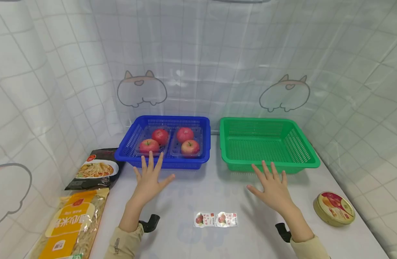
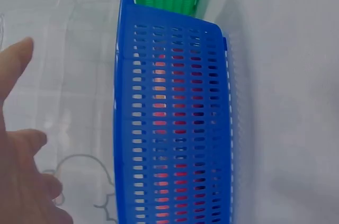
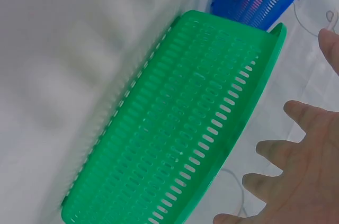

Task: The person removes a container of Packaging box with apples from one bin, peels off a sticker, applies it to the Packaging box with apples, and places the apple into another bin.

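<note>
Left hand (image 1: 148, 181), blue basket (image 1: 182, 164) just beyond

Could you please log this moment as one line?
left hand: fingers spread, holding nothing; right hand: likewise; blue basket: four apples, two clear trays; green basket: beside blue basket; labels: on table

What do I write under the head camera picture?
Left hand spread before a blue basket of apples, right hand before a green basket.

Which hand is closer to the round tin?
The right hand. It is to the left of the tin; the left hand is farther left, by the near side of the blue basket.
</note>
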`<control>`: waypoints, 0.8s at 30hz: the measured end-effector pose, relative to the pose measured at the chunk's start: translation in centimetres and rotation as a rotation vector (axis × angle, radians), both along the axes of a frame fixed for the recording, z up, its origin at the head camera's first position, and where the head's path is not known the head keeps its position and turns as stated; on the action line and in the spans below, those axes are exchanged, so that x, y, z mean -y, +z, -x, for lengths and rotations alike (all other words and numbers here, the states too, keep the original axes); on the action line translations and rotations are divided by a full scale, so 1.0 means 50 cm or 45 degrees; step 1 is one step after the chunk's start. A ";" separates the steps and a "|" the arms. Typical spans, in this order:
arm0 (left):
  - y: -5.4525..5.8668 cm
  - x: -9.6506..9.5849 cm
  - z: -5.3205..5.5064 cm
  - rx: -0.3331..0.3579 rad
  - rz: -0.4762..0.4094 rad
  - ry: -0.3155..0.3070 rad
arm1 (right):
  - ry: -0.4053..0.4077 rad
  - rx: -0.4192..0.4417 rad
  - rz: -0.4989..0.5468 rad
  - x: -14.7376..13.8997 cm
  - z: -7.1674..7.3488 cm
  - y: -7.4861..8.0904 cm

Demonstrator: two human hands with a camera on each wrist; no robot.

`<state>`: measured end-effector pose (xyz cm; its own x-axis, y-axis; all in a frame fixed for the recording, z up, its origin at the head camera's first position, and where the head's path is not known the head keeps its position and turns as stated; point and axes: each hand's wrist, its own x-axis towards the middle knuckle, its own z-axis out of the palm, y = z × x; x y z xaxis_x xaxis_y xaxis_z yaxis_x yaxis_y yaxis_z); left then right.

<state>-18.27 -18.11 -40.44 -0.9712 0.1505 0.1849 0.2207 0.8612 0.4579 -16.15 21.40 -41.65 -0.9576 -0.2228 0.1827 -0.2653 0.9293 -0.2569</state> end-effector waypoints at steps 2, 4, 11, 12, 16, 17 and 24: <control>-0.002 0.003 0.008 -0.004 -0.052 0.018 | 0.006 -0.018 -0.001 0.002 0.001 -0.001; -0.005 0.006 0.016 -0.005 -0.109 0.041 | 0.010 -0.038 -0.005 0.005 0.002 -0.001; -0.019 0.025 0.047 -0.084 -0.328 0.197 | 0.013 -0.035 -0.034 0.015 0.005 -0.002; -0.020 0.029 0.051 -0.092 -0.374 0.226 | 0.014 -0.029 -0.037 0.016 0.005 -0.003; -0.030 0.050 0.068 -0.098 -0.574 0.333 | 0.022 -0.023 -0.037 0.022 0.007 -0.002; -0.033 0.056 0.072 -0.102 -0.614 0.360 | 0.026 -0.026 -0.032 0.024 0.007 -0.001; -0.049 0.088 0.092 -0.177 -0.830 0.535 | 0.037 -0.026 -0.033 0.035 0.006 0.001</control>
